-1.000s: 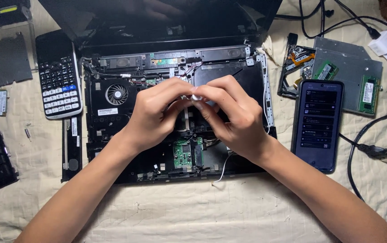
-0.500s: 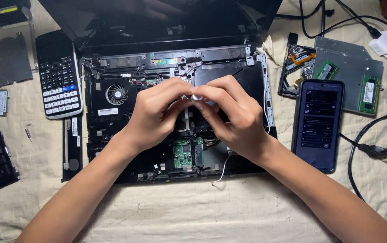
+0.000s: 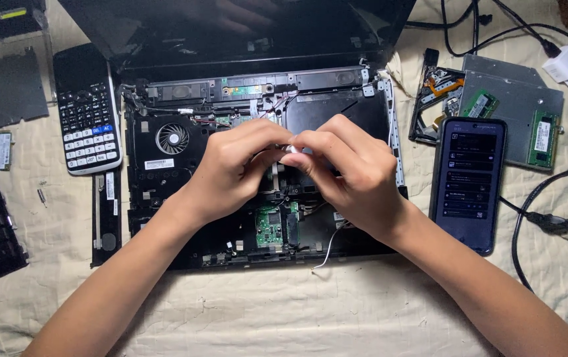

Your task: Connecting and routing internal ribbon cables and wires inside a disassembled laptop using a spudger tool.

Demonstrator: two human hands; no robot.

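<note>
Change: nothing I can see has moved since the earlier frames; both hands sit over the same spot.
Cloth: cream sheet point(image 3: 284, 311) carries everything.
Laptop: opened laptop chassis point(image 3: 165, 172) lies at the middle toward the far edge, fan point(image 3: 173, 138) at its left, green circuit board point(image 3: 272, 226) near its front edge.
Phone: dark phone point(image 3: 467, 182) lies right of the chassis.
Calculator: calculator point(image 3: 87, 109) lies left of it.
Left hand: my left hand point(image 3: 231, 173) is curled, fingertips pinched at the centre.
Right hand: my right hand point(image 3: 350, 175) is curled, fingertips meeting the left's.
Held part: small white piece point(image 3: 292, 149) sits between both sets of fingertips above the chassis middle; its long axis I cannot tell, and both hands are equally near.
</note>
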